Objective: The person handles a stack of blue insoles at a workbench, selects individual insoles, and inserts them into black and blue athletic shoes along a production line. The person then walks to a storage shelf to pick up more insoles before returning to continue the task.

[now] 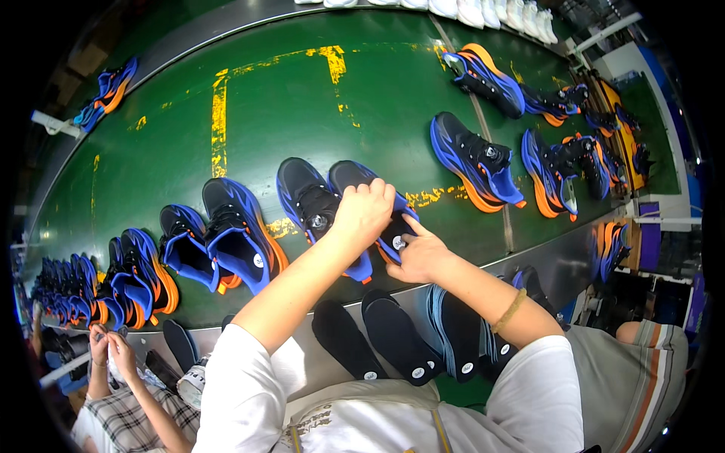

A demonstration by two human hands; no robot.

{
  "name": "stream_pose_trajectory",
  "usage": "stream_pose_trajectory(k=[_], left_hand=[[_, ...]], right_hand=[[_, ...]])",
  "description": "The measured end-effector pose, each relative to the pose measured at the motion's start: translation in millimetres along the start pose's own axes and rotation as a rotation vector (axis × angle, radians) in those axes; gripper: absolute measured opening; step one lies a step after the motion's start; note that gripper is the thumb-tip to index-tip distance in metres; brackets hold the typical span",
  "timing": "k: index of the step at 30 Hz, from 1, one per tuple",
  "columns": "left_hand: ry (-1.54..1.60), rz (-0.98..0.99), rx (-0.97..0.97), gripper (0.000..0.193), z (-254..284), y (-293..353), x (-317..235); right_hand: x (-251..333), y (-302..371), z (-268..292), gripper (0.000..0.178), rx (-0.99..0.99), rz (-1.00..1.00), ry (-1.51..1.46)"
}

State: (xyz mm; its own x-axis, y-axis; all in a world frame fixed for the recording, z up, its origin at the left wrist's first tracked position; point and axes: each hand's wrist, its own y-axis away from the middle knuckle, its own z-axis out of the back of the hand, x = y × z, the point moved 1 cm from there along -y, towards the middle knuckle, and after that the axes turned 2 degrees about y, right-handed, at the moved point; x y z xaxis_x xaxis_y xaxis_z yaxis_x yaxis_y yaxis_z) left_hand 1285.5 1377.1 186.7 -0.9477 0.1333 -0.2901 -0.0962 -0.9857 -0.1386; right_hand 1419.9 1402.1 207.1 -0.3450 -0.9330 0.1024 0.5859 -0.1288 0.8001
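A black and blue sneaker (352,174) stands on the green work surface, toe away from me. My left hand (364,211) is closed over its tongue and lacing area, hiding much of the upper. At the heel opening, my right hand (420,254) grips the collar, index finger along the outer side and thumb by the opening. Inside the shoe a white round sticker (399,242) shows on the dark footbed. Touching it on the left is a matching sneaker (300,180) with a dial on its lacing.
Black insoles (345,341) lie in stacks along the metal ledge (302,332) before me. More sneakers (240,226) line the left; others (472,158) stand right. White shoes (468,11) sit at the far edge. A co-worker's hands (109,351) are lower left; another person's shorts (642,385) show right.
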Motion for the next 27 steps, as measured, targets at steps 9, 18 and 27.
stream_pose_trajectory(k=[9, 18, 27], left_hand=[[-0.251, -0.169, 0.024, 0.016, 4, 25, -15], [1.102, 0.103, -0.070, 0.021, 73, 69, -23], [1.193, 1.062, -1.006, 0.017, 152, 324, 29]], right_hand=[[17, 57, -96, 0.011, -1.220, -0.088, -0.276], [11, 65, -107, 0.019, -1.065, 0.006, -0.318], [-5, -4, -20, 0.082, -0.280, -0.056, -0.072]])
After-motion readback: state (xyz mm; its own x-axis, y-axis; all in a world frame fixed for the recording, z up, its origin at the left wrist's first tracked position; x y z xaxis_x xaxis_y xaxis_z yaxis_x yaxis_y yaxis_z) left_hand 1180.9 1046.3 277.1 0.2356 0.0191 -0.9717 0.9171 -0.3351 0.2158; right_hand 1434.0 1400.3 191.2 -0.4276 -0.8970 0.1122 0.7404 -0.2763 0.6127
